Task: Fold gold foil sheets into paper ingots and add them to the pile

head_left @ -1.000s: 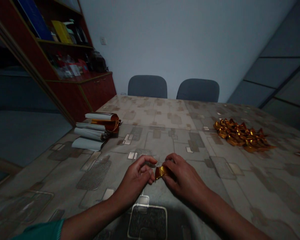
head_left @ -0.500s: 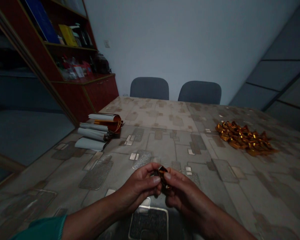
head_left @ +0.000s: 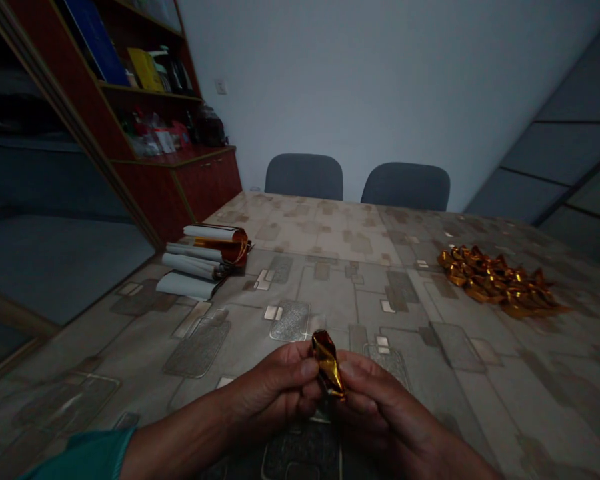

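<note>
Between my two hands is a folded piece of shiny gold foil paper (head_left: 329, 363), long and narrow, its upper end tilted away from me. My left hand (head_left: 285, 377) pinches its left side with thumb and fingers. On the other side my right hand (head_left: 373, 387) grips it, thumb on top and the fingers partly hidden beneath. Over at the right of the table lies a cluster of folded gold foil pieces (head_left: 500, 280). To the left stand folded stacks of foil paper (head_left: 200, 263), pale on the outside and gold within.
The table (head_left: 330, 233) wears a patterned cover with grey and beige rectangles. Beyond its far edge stand two grey chairs (head_left: 304, 177) (head_left: 406, 187) against the wall. A red-brown cabinet (head_left: 207, 180) with loaded shelves is at the left.
The foil piece has turned between my hands, so more of its gold length shows. My fingers have moved to its sides. The view has shifted slightly.
</note>
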`<state>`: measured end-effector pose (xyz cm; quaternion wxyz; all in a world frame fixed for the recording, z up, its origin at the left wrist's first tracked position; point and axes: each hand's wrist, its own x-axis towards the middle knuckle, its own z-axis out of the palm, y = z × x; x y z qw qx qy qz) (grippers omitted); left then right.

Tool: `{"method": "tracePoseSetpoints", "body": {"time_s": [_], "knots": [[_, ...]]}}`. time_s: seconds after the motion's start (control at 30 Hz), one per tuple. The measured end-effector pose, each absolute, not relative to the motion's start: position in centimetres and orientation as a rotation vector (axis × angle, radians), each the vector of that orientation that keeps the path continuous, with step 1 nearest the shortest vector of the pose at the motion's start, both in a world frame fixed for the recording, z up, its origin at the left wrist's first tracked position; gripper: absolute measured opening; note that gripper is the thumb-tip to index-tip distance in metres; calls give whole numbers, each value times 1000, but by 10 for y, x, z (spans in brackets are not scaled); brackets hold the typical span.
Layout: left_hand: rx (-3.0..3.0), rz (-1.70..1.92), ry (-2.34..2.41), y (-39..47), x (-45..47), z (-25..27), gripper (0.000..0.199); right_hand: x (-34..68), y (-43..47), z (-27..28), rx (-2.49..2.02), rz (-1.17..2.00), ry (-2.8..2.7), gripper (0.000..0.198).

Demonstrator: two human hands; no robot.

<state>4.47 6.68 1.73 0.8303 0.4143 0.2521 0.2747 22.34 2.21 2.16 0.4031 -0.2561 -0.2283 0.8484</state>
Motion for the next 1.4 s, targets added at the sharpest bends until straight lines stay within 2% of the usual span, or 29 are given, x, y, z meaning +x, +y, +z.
{"method": "tracePoseSetpoints", "body": {"time_s": [0.2,0.4,0.57,0.73,0.83,1.07,1.4], "knots": [[679,479,417,68,45,23,37,225,19,14,-668,2149,-606,28],[549,533,377,66,44,24,29,221,19,8,-704,2125,-702,36],[524,518,392,66,44,24,33,215,20,12,-665,2079,-755,41],[579,484,372,66,45,28,31,215,18,28,-671,2038,-706,34],[560,478,373,66,44,24,35,213,18,33,-621,2078,-654,40],[528,533,441,68,41,18,33,211,16,16,-675,2023,-589,42],[533,515,437,67,43,24,25,213,18,20,-615,2038,-615,33]]}}
